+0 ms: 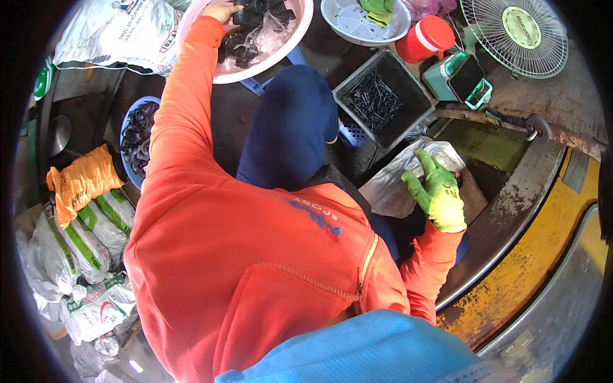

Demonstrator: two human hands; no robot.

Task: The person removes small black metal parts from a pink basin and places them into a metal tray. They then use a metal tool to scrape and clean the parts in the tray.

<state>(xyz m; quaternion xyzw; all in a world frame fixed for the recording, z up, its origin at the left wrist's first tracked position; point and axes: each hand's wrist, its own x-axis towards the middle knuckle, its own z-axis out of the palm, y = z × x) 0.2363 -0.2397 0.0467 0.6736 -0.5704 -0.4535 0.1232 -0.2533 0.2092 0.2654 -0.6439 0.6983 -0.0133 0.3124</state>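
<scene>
At the top, my bare left hand (221,13) reaches over the rim of a pink basin (302,39). Its fingers are closed at the edge of a black plastic part (245,18), among several similar parts and crumpled clear plastic; the fingertips are only partly visible. On the right, my right hand (437,193) wears a green and yellow glove, with thumb and forefinger spread and nothing seen between them. It hovers over or rests on a silvery sheet (396,182) beside my lap; contact cannot be made out. The other right fingers are partly hidden.
A grey bin (408,133) of thin black pieces stands ahead of my right hand. Beyond are a white colander (348,32), a red jug (426,38), a teal holder (447,82) and a fan (520,29). A blue basket (125,159) and sacks (76,249) line the left.
</scene>
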